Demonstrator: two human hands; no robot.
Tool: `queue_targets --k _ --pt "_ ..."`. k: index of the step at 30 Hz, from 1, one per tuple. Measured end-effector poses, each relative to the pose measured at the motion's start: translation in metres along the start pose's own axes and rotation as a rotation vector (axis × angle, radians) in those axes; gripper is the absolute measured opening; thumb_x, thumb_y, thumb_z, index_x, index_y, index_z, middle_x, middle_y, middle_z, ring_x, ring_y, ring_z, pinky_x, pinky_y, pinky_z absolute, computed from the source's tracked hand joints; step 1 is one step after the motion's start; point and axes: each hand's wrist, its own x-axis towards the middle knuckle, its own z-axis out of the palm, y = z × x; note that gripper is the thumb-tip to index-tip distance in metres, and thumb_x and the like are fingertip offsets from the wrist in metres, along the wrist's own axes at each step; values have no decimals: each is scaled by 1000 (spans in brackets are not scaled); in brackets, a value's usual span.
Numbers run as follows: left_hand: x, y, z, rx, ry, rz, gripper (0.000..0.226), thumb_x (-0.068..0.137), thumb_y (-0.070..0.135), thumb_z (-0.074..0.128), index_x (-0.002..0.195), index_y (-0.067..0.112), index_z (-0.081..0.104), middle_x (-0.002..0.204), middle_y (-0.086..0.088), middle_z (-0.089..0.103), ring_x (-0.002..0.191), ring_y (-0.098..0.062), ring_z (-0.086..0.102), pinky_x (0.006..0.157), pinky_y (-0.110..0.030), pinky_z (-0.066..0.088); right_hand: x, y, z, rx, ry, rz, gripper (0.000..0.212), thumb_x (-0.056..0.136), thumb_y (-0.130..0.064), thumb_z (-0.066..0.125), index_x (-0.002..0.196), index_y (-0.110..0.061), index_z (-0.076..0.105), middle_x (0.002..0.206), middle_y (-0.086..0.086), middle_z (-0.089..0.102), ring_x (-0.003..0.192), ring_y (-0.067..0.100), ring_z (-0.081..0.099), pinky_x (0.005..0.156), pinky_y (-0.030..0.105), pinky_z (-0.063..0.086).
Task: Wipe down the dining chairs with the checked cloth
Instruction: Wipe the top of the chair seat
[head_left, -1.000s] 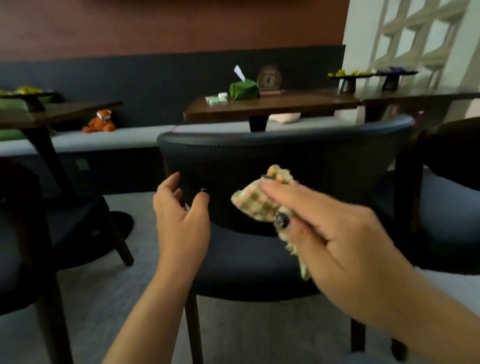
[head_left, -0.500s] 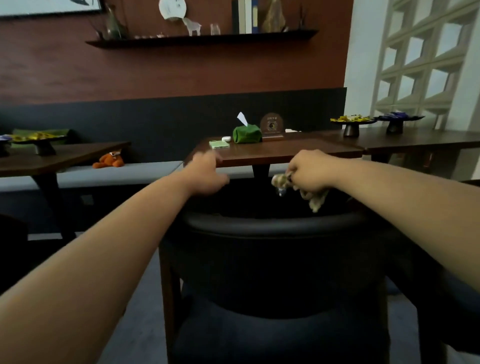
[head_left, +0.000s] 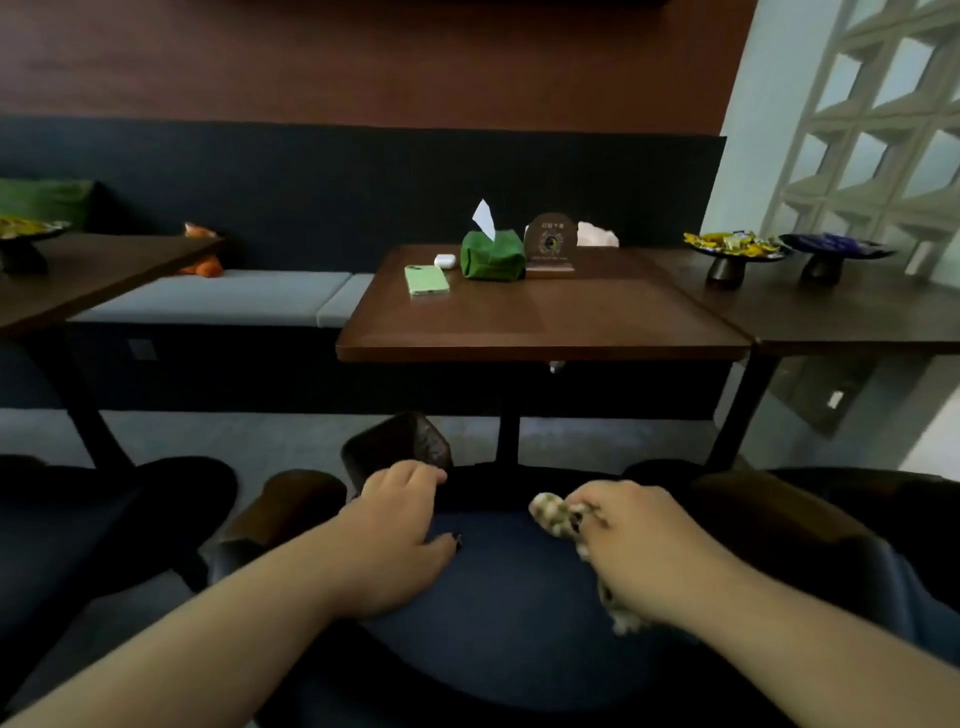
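A dark blue padded dining chair (head_left: 509, 613) fills the bottom middle of the view, seen from above. My left hand (head_left: 395, 540) rests flat on its padding, fingers spread toward the front edge. My right hand (head_left: 639, 545) grips the checked cloth (head_left: 553, 514), bunched up, with one end sticking out past my fingers and another hanging below my palm. The cloth lies against the chair's blue surface. Another dark chair (head_left: 104, 525) stands at the left and a third (head_left: 852, 519) at the right.
A brown square table (head_left: 540, 322) stands just beyond the chair, bearing a green phone (head_left: 426, 279), a green tissue box (head_left: 492, 254) and a small sign (head_left: 550, 244). Tables with snack dishes flank it left and right. A grey cushioned bench (head_left: 218, 296) runs along the wall.
The view has tipped down and forward over the chair. Both hands have dropped from the top of the backrest onto the blue padding, the right one still holding the cloth.
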Motion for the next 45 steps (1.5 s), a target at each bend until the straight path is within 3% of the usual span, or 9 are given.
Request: queue_targets --k 8,14,20,25,30,34,38,40,45 --pt "8 -7 4 -98 -43 -111 68 98 41 47 153 18 15 159 1 10 148 -18 4 120 -35 13 13 4 8 316 -84 101 22 95 -22 45 91 -30 64 86 -8 67 76 1 58 59 10 40" --pt "17 -13 5 -128 -103 -338 64 98 43 45 151 17 20 162 -4 6 149 -25 -11 120 -51 2 10 -7 -4 1282 -504 522 27 92 -21 52 92 -2 72 93 19 67 78 28 65 67 35 52" --pt "15 -13 -5 -574 -169 -236 54 92 45 53 142 29 39 137 11 51 131 -7 44 111 -29 34 11 -5 -12 1597 -629 576 42 82 -26 60 112 3 68 120 27 62 117 41 56 103 52 42" --pt "14 -9 -10 -809 -138 -102 54 80 37 58 132 23 53 113 11 68 109 1 60 92 -14 44 13 -5 -8 1563 -760 492 51 78 -12 61 127 -1 56 127 28 57 124 45 48 105 58 36" --pt "13 -13 -6 -846 -234 -50 34 77 31 69 108 17 70 111 5 71 107 -6 65 92 -20 50 15 2 -1 1562 -799 516 34 81 -16 59 112 -7 69 118 20 65 113 33 61 105 49 40" --pt "16 -14 1 -873 -209 -120 25 79 39 66 83 14 66 75 6 68 73 -4 62 69 -24 50 14 0 3 1387 -659 494 30 77 -20 67 105 -10 70 108 14 71 101 27 68 90 38 51" --pt "26 -18 9 -898 -172 -217 16 89 31 66 76 22 63 67 7 65 64 -3 59 62 -23 45 16 3 18 1142 -479 499 34 67 -18 84 99 -12 73 99 8 74 96 23 69 84 33 53" --pt "30 -16 10 -927 -157 -259 23 90 29 64 71 17 60 62 9 61 60 -1 55 60 -20 42 18 3 19 1095 -421 540 11 81 -14 72 90 -10 75 93 7 75 93 22 70 80 28 52" --pt "57 -16 4 -939 -69 -242 49 89 44 59 63 3 48 59 1 43 57 -8 40 55 -29 32 40 -8 19 1171 -272 684 17 90 -13 57 95 -9 73 92 9 75 87 23 71 78 35 53"
